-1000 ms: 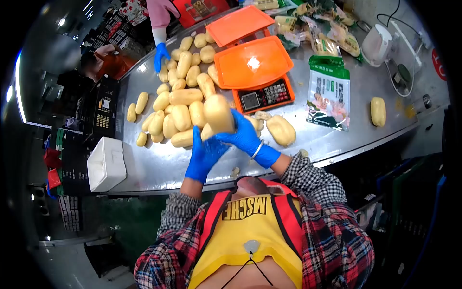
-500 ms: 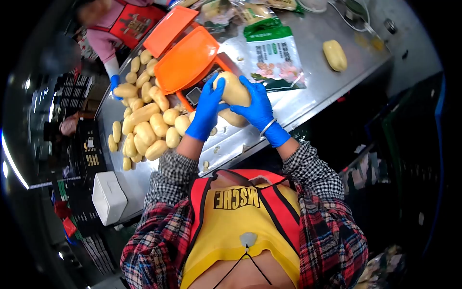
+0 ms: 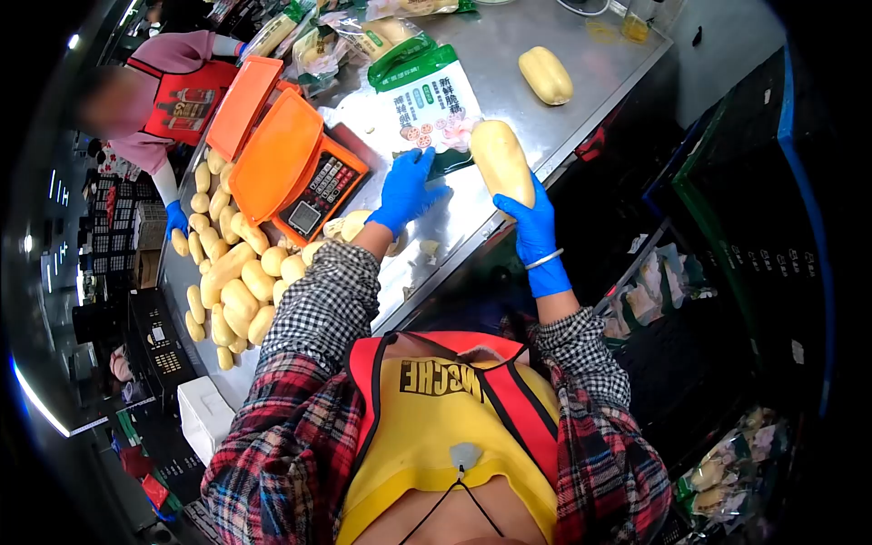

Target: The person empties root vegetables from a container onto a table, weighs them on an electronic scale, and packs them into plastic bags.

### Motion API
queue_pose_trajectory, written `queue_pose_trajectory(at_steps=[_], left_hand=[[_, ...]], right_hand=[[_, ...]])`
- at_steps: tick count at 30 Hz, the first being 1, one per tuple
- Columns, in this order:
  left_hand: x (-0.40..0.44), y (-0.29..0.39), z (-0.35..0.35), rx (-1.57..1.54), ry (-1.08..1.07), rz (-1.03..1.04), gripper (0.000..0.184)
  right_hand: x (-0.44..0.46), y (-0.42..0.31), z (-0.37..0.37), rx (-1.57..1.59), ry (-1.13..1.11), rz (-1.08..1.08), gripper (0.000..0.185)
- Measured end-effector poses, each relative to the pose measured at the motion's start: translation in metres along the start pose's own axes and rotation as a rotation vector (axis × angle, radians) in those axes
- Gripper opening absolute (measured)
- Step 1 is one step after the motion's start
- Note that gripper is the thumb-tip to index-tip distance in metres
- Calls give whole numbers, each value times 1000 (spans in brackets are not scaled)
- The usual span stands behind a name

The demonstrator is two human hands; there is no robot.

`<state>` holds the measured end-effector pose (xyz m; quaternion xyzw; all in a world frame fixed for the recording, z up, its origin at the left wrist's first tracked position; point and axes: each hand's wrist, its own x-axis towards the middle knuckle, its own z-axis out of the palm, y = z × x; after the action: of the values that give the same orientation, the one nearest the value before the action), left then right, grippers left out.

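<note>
My right hand [image 3: 534,232], in a blue glove, grips the lower end of a pale yellow lotus root segment [image 3: 500,159] and holds it up near the table's front edge. My left hand [image 3: 407,193], also gloved in blue, has its fingers apart and holds nothing; it is by the bottom of a green and white printed bag [image 3: 427,104] lying flat. A heap of lotus root segments [image 3: 238,304] covers the table to the left, partly behind my left forearm. Another lotus root segment [image 3: 546,75] lies alone at the far right.
An orange scale [image 3: 313,195] with a tilted-looking orange tray stands left of the bag. Filled packs [image 3: 386,36] lie at the back. Across the table, a person in a red apron [image 3: 186,100] has a blue-gloved hand [image 3: 177,218] at the heap. A white box [image 3: 204,413] sits lower left.
Both hands held the lotus root segment; now my left hand has let go and moved apart. My right hand has carried the segment to the right. The view has shifted.
</note>
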<state>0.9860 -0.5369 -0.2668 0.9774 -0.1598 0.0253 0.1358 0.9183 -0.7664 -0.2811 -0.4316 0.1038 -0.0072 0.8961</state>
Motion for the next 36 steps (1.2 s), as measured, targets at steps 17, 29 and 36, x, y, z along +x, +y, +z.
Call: queue_pose_trajectory(at_steps=[17, 29, 36], left_hand=[[22, -16, 3, 37, 113, -36, 18], [40, 7, -41, -1044, 48, -343, 39], [43, 81, -50, -235, 267, 73, 26]], right_hand=[[-13, -24, 40, -13, -125, 143, 64], [-35, -45, 42, -529, -96, -66, 71], [-35, -40, 28, -457, -38, 19, 64]])
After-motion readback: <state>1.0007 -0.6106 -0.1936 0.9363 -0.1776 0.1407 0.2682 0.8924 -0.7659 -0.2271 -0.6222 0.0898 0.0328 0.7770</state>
